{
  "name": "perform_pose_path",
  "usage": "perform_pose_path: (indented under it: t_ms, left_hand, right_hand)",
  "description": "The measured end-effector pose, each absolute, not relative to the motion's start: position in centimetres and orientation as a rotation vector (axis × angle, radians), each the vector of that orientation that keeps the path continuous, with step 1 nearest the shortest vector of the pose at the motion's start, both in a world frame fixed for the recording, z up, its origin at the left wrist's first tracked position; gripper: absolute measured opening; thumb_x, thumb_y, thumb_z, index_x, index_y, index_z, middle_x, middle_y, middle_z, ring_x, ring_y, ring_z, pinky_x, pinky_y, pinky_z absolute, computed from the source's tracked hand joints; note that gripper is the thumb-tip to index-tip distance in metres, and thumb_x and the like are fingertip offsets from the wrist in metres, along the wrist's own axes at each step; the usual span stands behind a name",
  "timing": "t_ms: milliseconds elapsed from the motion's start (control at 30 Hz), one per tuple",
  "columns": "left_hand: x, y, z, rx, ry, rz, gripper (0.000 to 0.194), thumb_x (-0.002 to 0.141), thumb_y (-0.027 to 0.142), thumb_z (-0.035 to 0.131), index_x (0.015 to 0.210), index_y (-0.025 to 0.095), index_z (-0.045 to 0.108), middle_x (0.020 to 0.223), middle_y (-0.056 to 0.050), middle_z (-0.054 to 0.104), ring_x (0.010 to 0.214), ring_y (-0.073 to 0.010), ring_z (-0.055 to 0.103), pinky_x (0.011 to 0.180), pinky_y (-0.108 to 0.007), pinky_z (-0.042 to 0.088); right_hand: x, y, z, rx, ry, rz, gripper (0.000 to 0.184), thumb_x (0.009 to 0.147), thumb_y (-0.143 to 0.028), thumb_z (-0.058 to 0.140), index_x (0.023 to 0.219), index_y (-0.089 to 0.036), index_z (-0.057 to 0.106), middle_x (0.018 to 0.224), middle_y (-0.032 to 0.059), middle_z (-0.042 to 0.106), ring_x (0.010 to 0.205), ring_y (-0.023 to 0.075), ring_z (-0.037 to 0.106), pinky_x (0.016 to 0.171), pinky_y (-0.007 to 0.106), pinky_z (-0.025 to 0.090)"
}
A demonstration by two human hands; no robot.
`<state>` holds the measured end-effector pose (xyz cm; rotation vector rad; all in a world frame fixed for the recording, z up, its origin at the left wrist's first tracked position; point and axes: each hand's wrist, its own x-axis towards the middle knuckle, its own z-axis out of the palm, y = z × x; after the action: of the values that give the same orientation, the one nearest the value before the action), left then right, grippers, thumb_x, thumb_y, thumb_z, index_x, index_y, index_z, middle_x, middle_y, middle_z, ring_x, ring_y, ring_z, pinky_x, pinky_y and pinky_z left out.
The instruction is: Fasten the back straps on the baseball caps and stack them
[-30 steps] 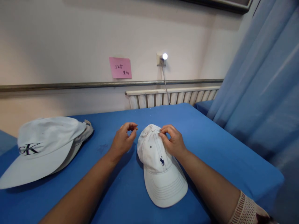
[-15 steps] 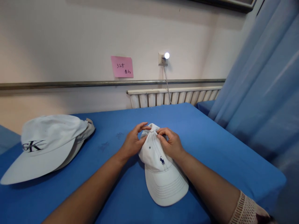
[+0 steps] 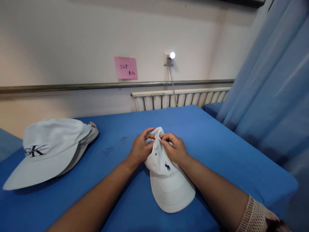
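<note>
A small white baseball cap (image 3: 169,183) with a dark horse-rider logo lies on the blue table (image 3: 217,154), brim toward me. My left hand (image 3: 140,149) pinches the crown's left side with curled fingers. My right hand (image 3: 175,149) pinches the crown's right side. Between both hands the top of the crown is bunched into a ridge.
A larger white cap (image 3: 48,149) with a black letter logo lies at the table's left. A pink sticky note (image 3: 126,67) and a lit wall plug (image 3: 169,58) with a cable are on the wall above a radiator (image 3: 183,98). Blue curtain (image 3: 270,80) hangs at right.
My left hand moved right from beside the cap onto its crown and closed on it. Both hands squeezed the crown together, bunching the fabric. The right hand stayed on the cap.
</note>
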<state>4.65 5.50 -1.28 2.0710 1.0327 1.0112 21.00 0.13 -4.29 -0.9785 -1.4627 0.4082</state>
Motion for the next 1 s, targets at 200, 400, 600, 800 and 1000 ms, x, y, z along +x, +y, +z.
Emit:
perform_pose_path:
  t_ms: [200, 400, 600, 800, 1000]
  left_hand:
    - [3.3, 6.1, -0.2, 2.316, 1.133, 1.081, 0.047, 0.083, 0.029, 0.061, 0.129, 0.02, 0.052, 0.098, -0.004, 0.074, 0.101, -0.0222, 0.069, 0.096, -0.039, 0.049]
    - [1.8, 6.5, 1.7, 2.408, 1.225, 1.105, 0.043, 0.085, 0.029, 0.058, 0.127, 0.021, 0.054, 0.103, -0.004, 0.074, 0.098, -0.0224, 0.069, 0.093, -0.038, 0.05]
    - [2.7, 6.2, 0.5, 2.415, 1.083, 1.077, 0.051, 0.085, 0.032, 0.058, 0.134, 0.018, 0.048, 0.129, -0.012, 0.066, 0.12, -0.0263, 0.06, 0.103, -0.045, 0.046]
    - [3.4, 6.2, -2.2, 2.343, 1.138, 0.97, 0.042, 0.085, 0.026, 0.055, 0.127, 0.019, 0.055, 0.119, -0.011, 0.07, 0.114, -0.0258, 0.062, 0.101, -0.047, 0.047]
    - [3.7, 7.0, -5.1, 2.371, 1.095, 0.813, 0.034, 0.084, 0.025, 0.056, 0.117, 0.02, 0.064, 0.113, -0.009, 0.072, 0.111, -0.027, 0.065, 0.1, -0.048, 0.049]
  right_hand:
    - [22.0, -0.2, -3.7, -1.076, -1.507, 0.161, 0.009, 0.09, -0.018, 0.052, 0.084, -0.023, 0.056, 0.091, 0.0053, 0.068, 0.086, 0.0197, 0.063, 0.08, 0.035, 0.051]
    - [23.2, -0.2, -3.2, -1.149, -1.574, 0.008, 0.01, 0.091, -0.017, 0.049, 0.085, -0.024, 0.053, 0.086, 0.0047, 0.063, 0.083, 0.0203, 0.06, 0.077, 0.035, 0.05]
    - [24.9, 0.4, -2.9, -1.261, -1.495, -0.176, 0.011, 0.092, -0.019, 0.048, 0.083, -0.024, 0.051, 0.086, 0.0059, 0.062, 0.084, 0.0224, 0.058, 0.079, 0.037, 0.047]
    - [30.8, 3.5, -2.7, -1.454, -1.505, -0.296, 0.012, 0.092, -0.022, 0.048, 0.081, -0.023, 0.054, 0.085, 0.0069, 0.061, 0.084, 0.0241, 0.056, 0.079, 0.038, 0.044]
    - [35.6, 7.2, -1.4, -1.501, -1.438, -0.409, 0.012, 0.091, -0.025, 0.048, 0.081, -0.022, 0.055, 0.086, 0.0084, 0.06, 0.086, 0.0254, 0.055, 0.08, 0.039, 0.044]
